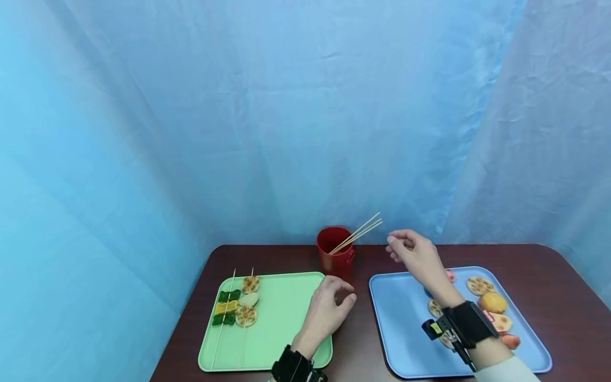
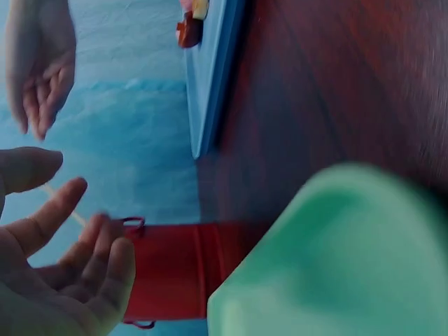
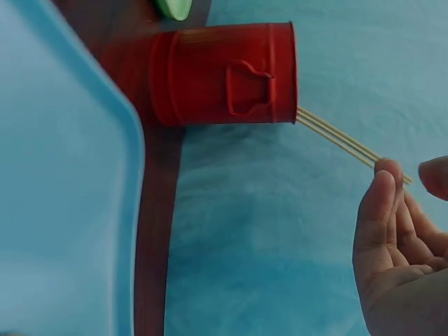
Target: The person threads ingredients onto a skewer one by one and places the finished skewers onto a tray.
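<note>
Several thin wooden skewers (image 1: 357, 235) lean out of a red metal bucket (image 3: 224, 73) at the table's back edge. Just right of their upper ends, my right hand (image 1: 416, 254) hovers, thumb apart from the fingers and nothing between them. In the right wrist view its fingertips (image 3: 387, 168) overlap the skewer ends. My left hand (image 1: 326, 307) is held over the right edge of the green tray (image 1: 281, 339), fingers loosely bent and holding nothing. On that tray's left side lie two loaded skewers, one with green and yellow pieces (image 1: 226, 307), the other with lotus root slices (image 1: 246, 315) and a pale piece.
On the right stands a blue tray (image 1: 401, 329), partly covered by my right forearm. It carries toy food, including a lotus root slice (image 1: 479, 286), a yellow round piece (image 1: 492, 302) and a reddish piece (image 1: 509, 340). A blue curtain (image 1: 305, 132) hangs behind the dark wooden table (image 1: 353, 339).
</note>
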A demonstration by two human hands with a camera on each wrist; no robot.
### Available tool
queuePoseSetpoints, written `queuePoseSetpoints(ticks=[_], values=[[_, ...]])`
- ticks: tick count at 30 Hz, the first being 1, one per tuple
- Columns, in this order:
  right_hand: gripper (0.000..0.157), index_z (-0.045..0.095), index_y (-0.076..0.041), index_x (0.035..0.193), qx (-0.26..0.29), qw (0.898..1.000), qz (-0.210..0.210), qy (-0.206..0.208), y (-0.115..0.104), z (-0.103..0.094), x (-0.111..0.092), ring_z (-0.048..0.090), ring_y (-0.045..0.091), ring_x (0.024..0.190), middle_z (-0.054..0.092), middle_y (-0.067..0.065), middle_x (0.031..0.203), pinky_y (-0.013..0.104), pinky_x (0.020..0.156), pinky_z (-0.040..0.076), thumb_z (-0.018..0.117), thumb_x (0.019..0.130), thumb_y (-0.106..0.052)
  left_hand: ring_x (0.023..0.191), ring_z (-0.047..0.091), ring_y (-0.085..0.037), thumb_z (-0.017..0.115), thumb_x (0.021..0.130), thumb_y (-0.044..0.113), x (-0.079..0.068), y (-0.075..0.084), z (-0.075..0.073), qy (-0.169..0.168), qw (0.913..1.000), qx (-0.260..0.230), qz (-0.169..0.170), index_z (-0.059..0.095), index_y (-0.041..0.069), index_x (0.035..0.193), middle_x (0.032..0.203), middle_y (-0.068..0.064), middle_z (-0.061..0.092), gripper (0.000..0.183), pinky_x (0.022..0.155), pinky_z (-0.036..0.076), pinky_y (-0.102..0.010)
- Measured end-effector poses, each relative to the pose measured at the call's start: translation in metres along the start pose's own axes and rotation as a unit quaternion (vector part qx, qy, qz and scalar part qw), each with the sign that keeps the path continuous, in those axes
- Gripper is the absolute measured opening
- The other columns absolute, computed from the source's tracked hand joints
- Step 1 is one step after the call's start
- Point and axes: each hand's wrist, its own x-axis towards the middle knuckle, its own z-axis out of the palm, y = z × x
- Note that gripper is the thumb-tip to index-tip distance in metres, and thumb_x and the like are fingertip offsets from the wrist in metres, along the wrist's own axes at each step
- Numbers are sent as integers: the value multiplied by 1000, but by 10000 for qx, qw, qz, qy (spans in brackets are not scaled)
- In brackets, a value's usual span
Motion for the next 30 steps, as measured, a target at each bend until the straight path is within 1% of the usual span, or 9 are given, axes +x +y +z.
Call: queuePoseSetpoints(ticks=[3,5,11,14,16,19,22,27,30], values=[[52,58,-2,137,141,9998,74,125,-3,5,11,70,17,89,72,13,107,29,79,59,57,106,-44,98,57,-13,75,93,22,-1,0,7,55,9999,-66,-148,75,17,107,115,2,58,15,84,54,-30],[53,59,-2,135,94,9997,109,218,-4,9,17,70,17,87,71,13,105,27,79,58,58,105,-46,100,57,-15,74,94,22,-2,-1,10,71,9997,-96,-225,75,16,109,117,1,57,17,85,55,-31],[47,69,-4,123,-231,9985,42,486,-7,21,28,70,26,84,73,10,93,28,74,56,61,104,-45,103,57,-17,72,94,20,-6,-3,16,19,9995,-178,-274,75,15,109,121,-1,56,16,86,55,-32],[43,72,-5,116,-327,9977,0,590,-8,23,30,69,25,81,72,10,87,26,69,53,61,104,-44,104,57,-18,72,95,20,-8,-3,18,-24,9995,-170,-249,75,15,108,123,-2,56,15,86,54,-31],[40,73,-5,111,-380,9970,-53,666,-9,23,31,68,23,78,72,12,85,26,66,51,62,104,-42,104,57,-18,72,95,20,-9,-3,19,-34,9996,-154,-243,75,15,108,124,-2,56,14,86,54,-31],[36,73,-5,107,-454,9957,-162,792,-10,22,31,65,20,75,72,14,85,27,63,48,61,105,-39,105,58,-20,72,95,20,-8,-2,20,-32,9995,-161,-257,75,16,108,125,-2,56,14,86,54,-32],[34,73,-7,106,-483,9940,-260,945,-10,19,29,65,18,74,72,14,85,27,61,46,61,105,-39,105,57,-20,72,95,21,-7,-2,20,-34,9995,-174,-270,75,16,107,125,-3,56,14,86,53,-33],[34,72,-7,111,-359,9914,-335,1212,-9,12,15,66,18,76,73,10,87,21,64,48,61,105,-39,104,57,-19,71,95,21,-8,-4,20,-36,9993,-241,-276,76,16,106,124,-2,58,13,85,52,-33],[33,72,-7,112,-187,9893,-349,1406,-9,8,4,68,15,77,74,8,90,18,68,51,62,104,-37,105,56,-19,71,95,23,-9,-6,18,-12,9991,-334,-241,77,18,105,122,-1,58,13,87,52,-35]])
